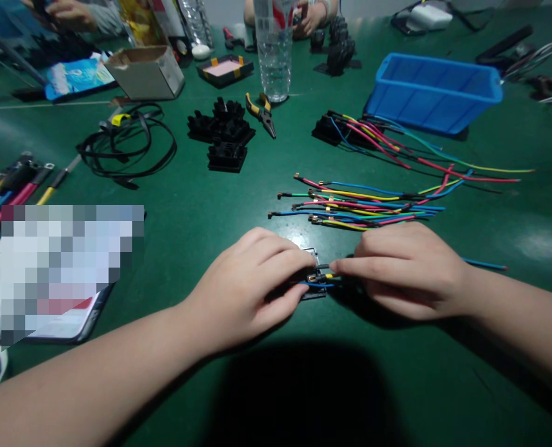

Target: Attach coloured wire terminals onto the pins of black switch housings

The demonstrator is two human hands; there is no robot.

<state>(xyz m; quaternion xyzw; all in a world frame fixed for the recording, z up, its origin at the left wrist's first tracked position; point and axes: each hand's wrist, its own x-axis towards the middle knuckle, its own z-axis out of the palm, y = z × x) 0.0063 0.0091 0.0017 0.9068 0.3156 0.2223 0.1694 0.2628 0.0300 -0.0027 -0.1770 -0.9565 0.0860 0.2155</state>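
My left hand (261,273) is closed around a small black plastic housing (319,293) held low over the green table. Its fingers cover most of the housing's left side. A yellow wire (329,276) and a blue wire (321,285) lie across the housing. From the right, my right hand (410,270) pinches a black-sleeved wire (322,267) at the housing's edge, its other fingers curled under. A blue wire end (485,264) sticks out behind the right wrist. Just beyond my hands lie several loose coloured wires (373,195) with metal terminals.
Farther back are black plastic housings (226,155), pliers (267,121), a housing with wires attached (331,127), a blue bin (438,93) and a plastic bottle (276,68). Coiled black cable (168,152) and a phone (82,326) lie left. Another person's hand (310,18) shows across the table.
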